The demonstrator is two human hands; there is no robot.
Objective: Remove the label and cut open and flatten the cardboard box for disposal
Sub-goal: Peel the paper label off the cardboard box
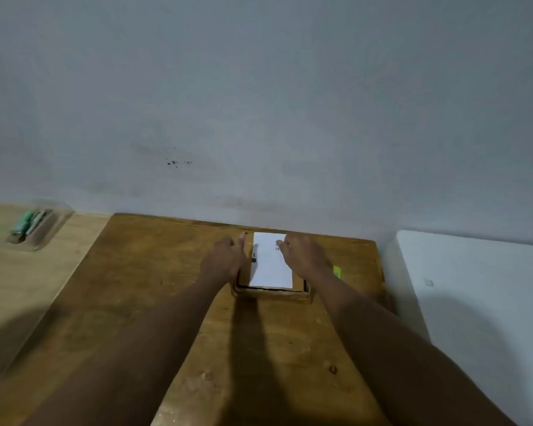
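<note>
Your left hand (225,259) braces the cardboard box (273,292) side, fingers loose; your right hand (302,256) rests open on the label (271,269), likely hunting an edge to peel.

We see a dim, flat-lit scene with a cool grey cast on the wall. The brown wooden tabletop (154,272) carries a long dark shadow running from the cardboard box toward the camera, so light seems to fall from ahead and above. The white paper label (271,265) is the brightest patch, its print smeared beyond reading. Everything is soft; the clear plastic tray of green pens (33,227) at the left edge is blurred and stretched.
</note>
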